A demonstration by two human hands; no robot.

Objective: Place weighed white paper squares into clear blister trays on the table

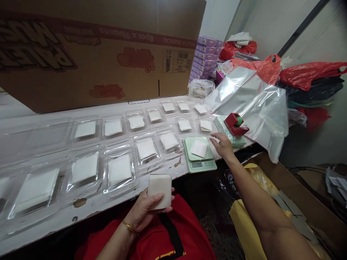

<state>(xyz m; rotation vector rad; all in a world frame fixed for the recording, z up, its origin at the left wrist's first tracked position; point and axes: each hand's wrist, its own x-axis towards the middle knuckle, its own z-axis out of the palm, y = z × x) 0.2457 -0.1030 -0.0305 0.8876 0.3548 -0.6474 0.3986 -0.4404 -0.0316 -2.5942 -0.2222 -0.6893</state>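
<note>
My left hand (pixel 151 206) grips a thick stack of white square sheets (pixel 160 189), thumb on top, in front of my lap. To the right of a pale green digital scale (pixel 202 166), my right hand (pixel 222 144) hovers with fingers apart and nothing visible in them. On the scale's pan lies a small pile of white sheets (pixel 199 148), slightly askew. Clear plastic trays (pixel 119 169) stand in two rows across the table, many with a white stack inside. The scale's reading is too small to make out.
A large cardboard box (pixel 108 65) stands behind the trays. Right of the scale, a red tape dispenser (pixel 236 124) sits near clear plastic sheeting (pixel 252 104). Red bags (pixel 306 76) and purple boxes (pixel 206 56) are piled at the back. An open carton (pixel 306 187) is below the table's right side.
</note>
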